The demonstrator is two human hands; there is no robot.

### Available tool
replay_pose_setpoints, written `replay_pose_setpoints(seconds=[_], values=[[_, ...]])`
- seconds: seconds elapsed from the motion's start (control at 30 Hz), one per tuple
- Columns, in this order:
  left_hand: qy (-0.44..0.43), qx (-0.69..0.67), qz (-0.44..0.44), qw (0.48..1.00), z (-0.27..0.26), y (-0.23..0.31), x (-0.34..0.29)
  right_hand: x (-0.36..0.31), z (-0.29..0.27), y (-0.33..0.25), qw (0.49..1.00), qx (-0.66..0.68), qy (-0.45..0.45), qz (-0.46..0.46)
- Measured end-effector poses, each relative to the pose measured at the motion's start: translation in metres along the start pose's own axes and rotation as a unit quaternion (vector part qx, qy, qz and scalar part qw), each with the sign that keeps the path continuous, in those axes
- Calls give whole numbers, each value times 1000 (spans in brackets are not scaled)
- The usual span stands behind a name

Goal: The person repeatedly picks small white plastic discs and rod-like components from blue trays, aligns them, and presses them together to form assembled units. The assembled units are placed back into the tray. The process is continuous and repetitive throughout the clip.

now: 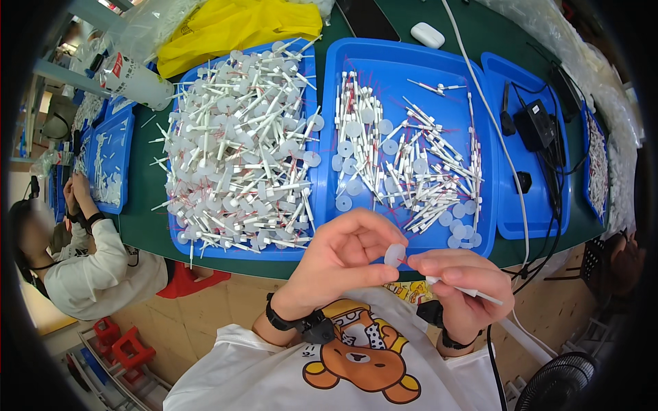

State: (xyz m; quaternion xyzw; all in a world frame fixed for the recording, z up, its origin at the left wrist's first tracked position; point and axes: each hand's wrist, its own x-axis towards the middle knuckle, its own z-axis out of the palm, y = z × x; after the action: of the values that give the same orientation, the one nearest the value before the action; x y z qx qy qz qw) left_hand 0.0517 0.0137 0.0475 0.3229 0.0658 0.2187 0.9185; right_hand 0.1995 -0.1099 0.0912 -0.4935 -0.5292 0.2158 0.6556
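Note:
My left hand [329, 264] pinches a translucent white disc [395, 255] between thumb and fingers, in front of the trays. Close beside it, my right hand [473, 274] is closed on a white plastic stick [482, 296] that narrows to a thin tip pointing down and right. A bit of red wire shows between the disc and my right fingertips. The middle blue tray [404, 51] lies just beyond my hands, holding loose white sticks with red wires and several loose discs. At its left, another blue tray [274, 255] is heaped with sticks that have discs among them.
A smaller blue tray [504, 219] at the right holds a black power adapter [534, 125] and cables. A white cable [490, 103] crosses the middle tray's right side. Behind lie a yellow bag [236, 31] and a white case [428, 35]. Another person [96, 267] works at far left.

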Motion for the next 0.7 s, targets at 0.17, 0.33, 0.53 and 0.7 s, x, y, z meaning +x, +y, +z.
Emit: replay_pose_setpoints(seconds=[0.17,0.33,0.53,0.7], values=[[26,178,53,982,0,1,1,4,-5,0,996,-83,-29,-11],[39,67,17,997,2,-1,0,-1,-4,3,1000,-7,-13,16],[36,25,-54,998,2,7,-1,-1,-3,3,999,38,-2,18],[23,48,-74,996,-1,6,-3,-1,-2,3,1000,3,-11,5]])
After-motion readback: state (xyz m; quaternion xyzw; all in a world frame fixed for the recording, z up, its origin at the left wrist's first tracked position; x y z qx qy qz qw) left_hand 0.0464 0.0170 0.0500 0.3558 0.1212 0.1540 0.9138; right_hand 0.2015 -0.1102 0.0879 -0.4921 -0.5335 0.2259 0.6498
